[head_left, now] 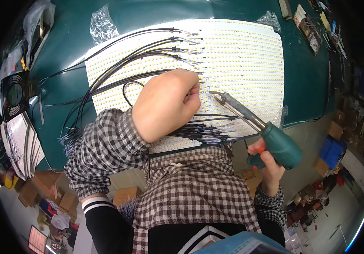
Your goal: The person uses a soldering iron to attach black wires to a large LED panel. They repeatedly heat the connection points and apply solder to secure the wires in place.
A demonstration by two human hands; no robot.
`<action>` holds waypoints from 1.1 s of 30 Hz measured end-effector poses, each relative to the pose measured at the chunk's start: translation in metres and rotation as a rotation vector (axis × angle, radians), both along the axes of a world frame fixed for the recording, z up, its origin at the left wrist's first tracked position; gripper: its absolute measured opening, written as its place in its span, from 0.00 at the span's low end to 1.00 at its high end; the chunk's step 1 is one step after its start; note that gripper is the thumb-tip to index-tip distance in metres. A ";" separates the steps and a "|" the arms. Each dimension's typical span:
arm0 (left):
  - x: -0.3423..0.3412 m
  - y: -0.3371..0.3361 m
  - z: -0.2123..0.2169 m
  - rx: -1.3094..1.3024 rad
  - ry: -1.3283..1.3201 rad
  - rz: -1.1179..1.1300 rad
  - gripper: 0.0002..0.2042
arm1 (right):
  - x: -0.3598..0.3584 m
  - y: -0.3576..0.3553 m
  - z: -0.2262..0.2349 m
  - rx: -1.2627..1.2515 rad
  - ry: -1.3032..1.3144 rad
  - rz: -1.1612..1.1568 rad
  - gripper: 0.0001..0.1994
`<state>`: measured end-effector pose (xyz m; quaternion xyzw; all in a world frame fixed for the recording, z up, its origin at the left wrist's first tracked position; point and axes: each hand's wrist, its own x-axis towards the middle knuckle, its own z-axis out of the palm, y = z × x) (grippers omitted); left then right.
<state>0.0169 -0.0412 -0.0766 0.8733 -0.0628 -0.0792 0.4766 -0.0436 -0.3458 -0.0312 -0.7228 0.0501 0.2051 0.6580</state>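
Observation:
A white LED strip panel [245,63] with rows of small yellow chips lies on the green table. My left hand [169,101] is over its middle, fingers pinched together; what they hold is hidden behind the hand. A looped black cable [125,91] runs in behind that hand. In my right hand [271,163] is a green-handled soldering gun [281,146], gripped at the panel's lower right. Its tip points up and left, just right of my left fingertips. Several black cables [135,38] with stripped wire ends lie across the panel's left half. A bundle of cable ends [203,132] rests along its near edge.
A small black fan [14,93] stands at the table's left edge, above a stack of white strips [23,146]. Crumpled clear plastic [102,25] lies beyond the panel. Tools and a worn block [309,36] are at the far right. Cardboard boxes [48,184] sit on the floor.

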 end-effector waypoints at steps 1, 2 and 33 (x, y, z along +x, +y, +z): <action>0.000 0.000 0.000 -0.006 0.006 0.009 0.04 | 0.000 0.000 -0.001 -0.001 -0.012 0.014 0.21; 0.000 0.000 0.001 -0.002 0.004 0.006 0.03 | 0.000 -0.001 -0.001 -0.002 -0.025 0.026 0.20; 0.002 0.000 0.001 0.032 -0.023 -0.029 0.04 | 0.003 0.016 0.001 -0.133 0.000 -0.003 0.17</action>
